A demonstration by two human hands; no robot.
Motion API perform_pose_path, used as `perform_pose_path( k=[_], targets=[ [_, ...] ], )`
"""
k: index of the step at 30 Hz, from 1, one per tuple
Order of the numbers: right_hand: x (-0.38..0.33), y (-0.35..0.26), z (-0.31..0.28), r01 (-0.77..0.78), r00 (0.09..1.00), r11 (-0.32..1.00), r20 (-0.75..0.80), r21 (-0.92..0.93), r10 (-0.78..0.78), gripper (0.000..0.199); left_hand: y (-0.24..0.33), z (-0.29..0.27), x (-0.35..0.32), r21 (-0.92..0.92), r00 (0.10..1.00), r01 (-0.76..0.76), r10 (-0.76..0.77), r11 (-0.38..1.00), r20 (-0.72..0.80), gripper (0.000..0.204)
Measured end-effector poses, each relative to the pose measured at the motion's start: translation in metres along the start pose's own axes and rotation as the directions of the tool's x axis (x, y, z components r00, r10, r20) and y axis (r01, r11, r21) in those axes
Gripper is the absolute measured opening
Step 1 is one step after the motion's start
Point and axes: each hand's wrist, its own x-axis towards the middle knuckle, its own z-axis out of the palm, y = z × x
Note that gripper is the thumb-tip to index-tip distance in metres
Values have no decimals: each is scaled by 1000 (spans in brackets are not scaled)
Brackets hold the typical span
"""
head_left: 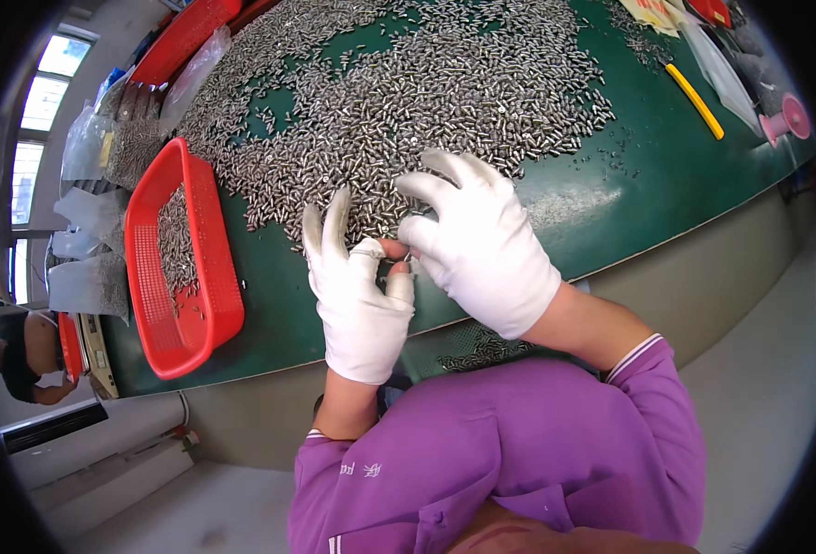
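Both my hands wear white gloves with cut-off thumb and fingertip ends. My left hand (360, 295) and my right hand (482, 245) meet at the near edge of a big pile of small silver metal pins (408, 92) spread on a green table (611, 185). Their bare fingertips pinch together around one small metal pin (406, 260), too small to see clearly. My right hand's other fingers are spread over the pile's edge.
A red mesh basket (181, 263) holding some pins sits left of my hands. More pins lie in a tray (477, 349) below the table edge. Plastic bags (94, 268), a yellow stick (694, 100) and a pink object (786, 118) lie around. Another person (20, 355) stands far left.
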Motion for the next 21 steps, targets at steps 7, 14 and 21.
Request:
perform_pose_path(
  k=[7, 14, 21],
  targets=[
    [3, 2, 1, -2, 1000, 1000, 24, 21, 2, 15, 0, 0, 1, -2, 1000, 14, -14, 1000, -7, 18],
    [6, 3, -1, 19, 999, 999, 39, 29, -20, 14, 3, -1, 1, 52, 1000, 20, -20, 998, -3, 16],
    [1, 10, -4, 73, 996, 993, 41, 93, -77, 13, 1, 0, -1, 49, 1000, 22, -22, 999, -4, 18]
  ],
)
